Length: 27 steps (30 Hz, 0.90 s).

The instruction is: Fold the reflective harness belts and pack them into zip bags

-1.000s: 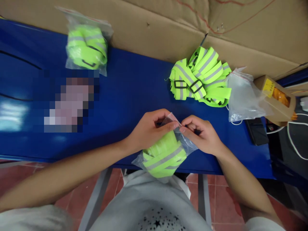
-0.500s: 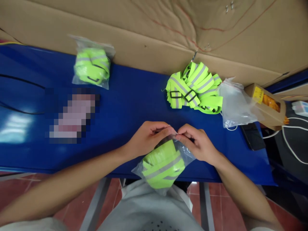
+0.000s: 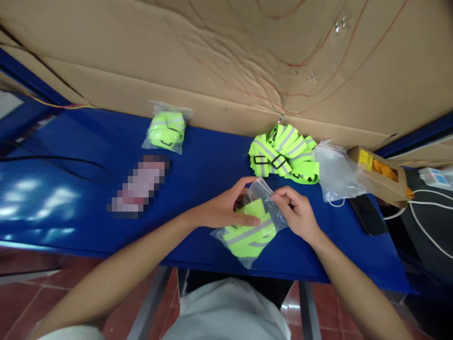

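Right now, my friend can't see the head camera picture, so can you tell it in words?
Two hands hold a clear bag with bright yellow-green striped strap inside, at a blue table. Beyond them are a loose strap pile and, to its left, another filled bag. A cardboard box is at the right.

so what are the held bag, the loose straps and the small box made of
Held bag: thin, clear plastic, shiny; the yellow-green strap inside shows through. Loose straps: probably woven fabric, matte, since they fold softly. Small box: likely matte cardboard, judging by its plain brown sides.
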Motion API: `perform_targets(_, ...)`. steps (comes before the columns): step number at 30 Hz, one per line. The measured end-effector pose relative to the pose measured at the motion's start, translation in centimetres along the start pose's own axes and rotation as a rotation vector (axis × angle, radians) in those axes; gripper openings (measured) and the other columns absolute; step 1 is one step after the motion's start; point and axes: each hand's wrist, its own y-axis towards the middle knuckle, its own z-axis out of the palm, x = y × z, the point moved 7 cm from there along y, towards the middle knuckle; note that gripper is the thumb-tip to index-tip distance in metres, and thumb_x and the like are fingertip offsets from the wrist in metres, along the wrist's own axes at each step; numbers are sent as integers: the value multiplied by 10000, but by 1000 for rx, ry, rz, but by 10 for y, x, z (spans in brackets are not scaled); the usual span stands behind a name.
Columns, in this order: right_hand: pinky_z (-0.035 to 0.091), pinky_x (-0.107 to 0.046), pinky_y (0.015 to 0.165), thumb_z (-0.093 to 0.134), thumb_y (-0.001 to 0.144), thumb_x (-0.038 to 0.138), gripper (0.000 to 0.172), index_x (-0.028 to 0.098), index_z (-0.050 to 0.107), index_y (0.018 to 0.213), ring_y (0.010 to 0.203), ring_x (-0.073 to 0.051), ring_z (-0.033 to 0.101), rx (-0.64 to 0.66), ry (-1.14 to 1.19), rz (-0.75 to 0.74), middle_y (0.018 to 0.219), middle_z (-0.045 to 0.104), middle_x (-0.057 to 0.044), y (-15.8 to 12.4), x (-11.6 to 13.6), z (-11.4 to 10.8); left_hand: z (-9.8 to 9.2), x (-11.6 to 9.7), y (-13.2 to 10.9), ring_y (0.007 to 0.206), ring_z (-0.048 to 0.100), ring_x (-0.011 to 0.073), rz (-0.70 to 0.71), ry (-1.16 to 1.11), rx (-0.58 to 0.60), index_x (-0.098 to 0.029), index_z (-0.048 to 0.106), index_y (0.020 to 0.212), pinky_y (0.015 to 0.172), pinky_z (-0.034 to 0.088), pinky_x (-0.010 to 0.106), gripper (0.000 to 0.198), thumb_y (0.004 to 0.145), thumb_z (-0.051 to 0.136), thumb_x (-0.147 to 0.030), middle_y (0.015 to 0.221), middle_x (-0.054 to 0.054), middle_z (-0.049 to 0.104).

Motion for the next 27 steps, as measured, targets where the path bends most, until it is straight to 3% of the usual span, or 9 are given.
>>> perform_targets(3, 242, -244, 488, 616, 992, 475, 323, 191, 643, 839, 499, -84, 290, -139, 60, 25, 546, 363, 78, 1, -2, -9, -2, -5, -3, 1229, 637, 276, 17, 62, 20, -276, 287, 1552, 1039, 516, 459, 1046, 716, 913, -329, 1301, 114, 619)
perform_targets(6, 279, -243, 499, 612, 986, 496, 348, 188, 657, 831, 524, -96, 327, -212, 78, 44, 566, 386, 62, 2, -2, -15, -5, -7, -4, 1211, 641, 271, 25, 39, -9, -272, 284, 1533, 1056, 505, 484, 1012, 732, 902, -309, 1293, 114, 601)
perform_targets(13, 309, -257, 506, 631, 973, 512, 330, 196, 657, 883, 526, -106, 378, -167, 95, 74, 596, 437, 54, 7, -7, -19, -21, -2, 2, 1228, 638, 268, 70, -28, -147, -295, 355, 1464, 1034, 526, 450, 912, 739, 908, -327, 1318, 109, 598)
perform_targets(19, 260, -261, 500, 619, 989, 492, 295, 207, 635, 913, 519, -99, 311, -149, 87, 69, 587, 372, 72, 8, -13, -18, -22, 3, 6, 1211, 664, 272, 59, -83, -128, -291, 363, 1464, 995, 563, 436, 874, 767, 888, -336, 1322, 118, 622)
perform_targets(24, 330, -255, 484, 565, 1011, 528, 337, 210, 671, 1039, 516, -110, 417, -212, 110, 128, 623, 477, 47, 7, -19, -24, -32, -1, 5, 1363, 561, 285, 134, 130, -204, -279, 478, 1441, 1141, 462, 461, 791, 774, 889, -397, 1455, 122, 568)
perform_targets(27, 366, -245, 482, 548, 1021, 529, 358, 209, 644, 1149, 506, -108, 455, -246, 169, 138, 640, 521, 48, 7, -20, -28, -44, -10, 2, 1341, 564, 281, 168, 366, -307, -274, 558, 1424, 1170, 426, 470, 695, 820, 843, -467, 1424, 106, 595)
